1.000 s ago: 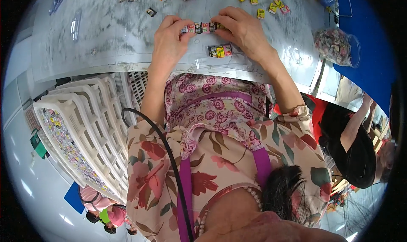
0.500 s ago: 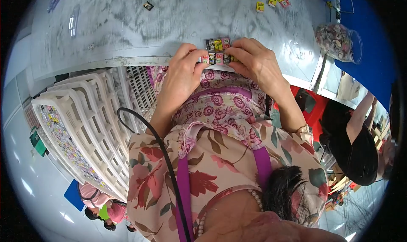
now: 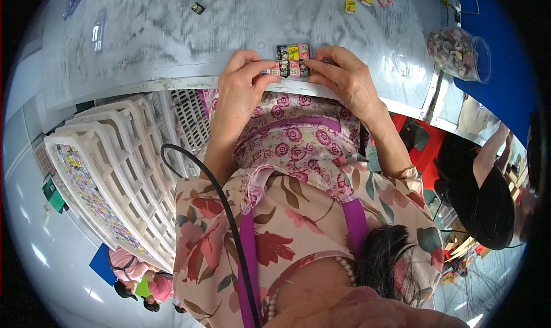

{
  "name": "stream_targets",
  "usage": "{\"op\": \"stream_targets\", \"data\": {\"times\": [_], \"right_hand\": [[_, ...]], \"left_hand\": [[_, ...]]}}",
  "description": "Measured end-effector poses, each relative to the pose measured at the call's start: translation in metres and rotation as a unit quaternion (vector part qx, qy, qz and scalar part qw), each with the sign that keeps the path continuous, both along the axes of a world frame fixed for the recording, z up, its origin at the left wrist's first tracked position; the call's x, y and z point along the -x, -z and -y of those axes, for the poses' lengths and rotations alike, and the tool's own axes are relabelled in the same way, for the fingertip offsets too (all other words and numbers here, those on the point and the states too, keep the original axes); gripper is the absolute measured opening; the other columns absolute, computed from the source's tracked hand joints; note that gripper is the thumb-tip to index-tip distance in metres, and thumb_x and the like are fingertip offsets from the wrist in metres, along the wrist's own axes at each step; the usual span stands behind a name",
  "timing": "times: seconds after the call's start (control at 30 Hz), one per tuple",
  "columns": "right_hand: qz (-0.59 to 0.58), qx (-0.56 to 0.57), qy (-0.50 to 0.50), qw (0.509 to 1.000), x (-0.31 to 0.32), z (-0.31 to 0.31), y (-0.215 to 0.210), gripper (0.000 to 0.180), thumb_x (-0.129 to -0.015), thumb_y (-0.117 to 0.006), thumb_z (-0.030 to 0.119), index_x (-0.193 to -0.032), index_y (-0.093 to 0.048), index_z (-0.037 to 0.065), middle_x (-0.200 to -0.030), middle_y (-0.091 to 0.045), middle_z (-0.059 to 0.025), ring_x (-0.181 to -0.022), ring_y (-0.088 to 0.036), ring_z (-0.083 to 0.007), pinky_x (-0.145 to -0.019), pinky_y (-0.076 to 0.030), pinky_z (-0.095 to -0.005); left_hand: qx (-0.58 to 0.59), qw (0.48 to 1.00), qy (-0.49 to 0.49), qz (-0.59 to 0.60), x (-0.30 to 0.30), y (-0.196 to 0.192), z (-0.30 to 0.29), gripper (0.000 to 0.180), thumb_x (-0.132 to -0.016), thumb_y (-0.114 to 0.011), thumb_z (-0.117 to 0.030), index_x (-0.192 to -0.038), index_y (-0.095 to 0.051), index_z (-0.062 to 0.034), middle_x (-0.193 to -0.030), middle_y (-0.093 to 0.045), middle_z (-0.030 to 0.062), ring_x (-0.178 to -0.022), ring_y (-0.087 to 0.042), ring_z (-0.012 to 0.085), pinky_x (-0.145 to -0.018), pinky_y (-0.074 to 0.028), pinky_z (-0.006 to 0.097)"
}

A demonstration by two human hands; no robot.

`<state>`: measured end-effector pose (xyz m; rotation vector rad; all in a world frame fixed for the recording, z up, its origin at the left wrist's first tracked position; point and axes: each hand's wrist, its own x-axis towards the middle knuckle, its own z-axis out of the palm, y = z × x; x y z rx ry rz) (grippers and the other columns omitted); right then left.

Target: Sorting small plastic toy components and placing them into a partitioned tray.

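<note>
Near the table's front edge, my left hand (image 3: pixel 241 86) pinches the left end of a short row of small printed blocks (image 3: pixel 283 69), pink and black. My right hand (image 3: pixel 348 76) grips the row's right end between thumb and fingers. Fingertips cover both ends of the row. Just beyond it lies a second row of similar blocks: a black block (image 3: pixel 282 52), a yellow block (image 3: pixel 294 53) and a pink block (image 3: pixel 303 51). The two rows sit close together; whether they touch, I cannot tell.
Loose yellow blocks (image 3: pixel 350 6) and black blocks (image 3: pixel 198 8) lie farther back on the grey table (image 3: pixel 189 47). A clear jar (image 3: pixel 459 55) of small pieces lies on its side at right. Stacked white baskets (image 3: pixel 126 150) stand at left. Other people sit nearby.
Both hands have moved slightly away from my body, bringing the near row closer to the far row. The far row has hardly shifted.
</note>
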<state>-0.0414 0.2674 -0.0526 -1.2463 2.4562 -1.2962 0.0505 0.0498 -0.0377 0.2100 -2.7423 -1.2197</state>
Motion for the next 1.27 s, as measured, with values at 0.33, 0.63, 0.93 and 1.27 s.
{"op": "stream_targets", "data": {"times": [0.33, 0.63, 0.93, 1.27], "right_hand": [[-0.07, 0.031, 0.017, 0.997, -0.007, -0.002, 0.018, 0.038, -0.07, -0.08, 0.0, -0.107, -0.073, 0.005, -0.102, -0.065, -0.0078, -0.086, -0.064, -0.022, -0.07, -0.056, -0.0319], [-0.169, -0.031, 0.04, 0.984, -0.025, -0.006, 0.012, 0.053, -0.073, -0.079, 0.009, -0.124, -0.065, 0.01, -0.118, -0.063, -0.0067, -0.084, -0.059, -0.0229, -0.069, -0.056, -0.0327], [-0.193, -0.066, 0.026, 0.979, -0.028, -0.009, 0.017, 0.059, -0.072, -0.078, 0.012, -0.129, -0.063, 0.011, -0.125, -0.061, -0.0054, -0.084, -0.058, -0.0216, -0.072, -0.055, -0.032], [-0.163, -0.073, 0.022, 0.984, -0.031, -0.016, 0.012, 0.056, -0.079, -0.074, 0.016, -0.132, -0.061, 0.006, -0.142, -0.056, -0.0107, -0.085, -0.059, -0.0249, -0.077, -0.055, -0.0326]], "left_hand": [[-0.039, 0.998, -0.033, 0.031, 0.006, 0.001, 0.005, 0.027, -0.07, -0.083, -0.009, -0.096, -0.075, -0.0045, -0.095, -0.062, 0.0084, -0.067, -0.061, 0.0201, -0.061, -0.049, 0.03], [0.084, 0.993, 0.021, -0.079, -0.014, 0.006, -0.002, 0.044, -0.069, -0.084, -0.013, -0.111, -0.072, -0.0104, -0.104, -0.06, 0.0077, -0.076, -0.06, 0.0215, -0.065, -0.049, 0.033], [0.21, 0.958, 0.172, -0.091, -0.018, 0.021, -0.014, 0.061, -0.074, -0.079, -0.033, -0.129, -0.064, -0.0112, -0.143, -0.054, 0.0043, -0.136, -0.044, 0.0303, -0.109, -0.034, 0.051], [0.125, 0.975, 0.166, -0.082, -0.019, 0.013, -0.007, 0.059, -0.085, -0.073, -0.029, -0.138, -0.057, -0.0113, -0.15, -0.047, 0.0107, -0.143, -0.037, 0.0321, -0.118, -0.024, 0.054]]}}
